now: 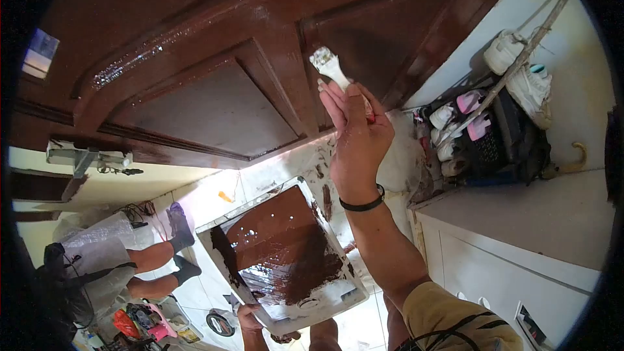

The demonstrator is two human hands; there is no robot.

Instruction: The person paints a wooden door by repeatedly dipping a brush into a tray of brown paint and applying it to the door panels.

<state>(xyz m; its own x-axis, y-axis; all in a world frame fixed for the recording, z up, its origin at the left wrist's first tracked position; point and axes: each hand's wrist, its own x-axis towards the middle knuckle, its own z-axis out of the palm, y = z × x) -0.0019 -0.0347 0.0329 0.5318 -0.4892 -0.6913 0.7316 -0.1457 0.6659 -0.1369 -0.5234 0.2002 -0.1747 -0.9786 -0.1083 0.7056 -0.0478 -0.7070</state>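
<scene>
In my right hand (357, 123) is a paintbrush (330, 68), its pale head tilted up toward the brown panelled door (201, 110). Wet-looking brown paint shines on parts of the door. My fingers wrap round the handle, and a bit of red shows at the palm. Below, my left hand (249, 318) grips the near edge of a white tray (351, 296), with its fingers partly hidden under the rim. Brown paint (279, 227) covers much of the tray's inside and smears its walls.
At left stands another person (153, 257) in dark socks. A bin (185, 318) of mixed items lies near them. On the right are shoes (530, 91), a stick (520, 58) and a white cabinet (481, 279). A door handle (84, 156) juts out at left.
</scene>
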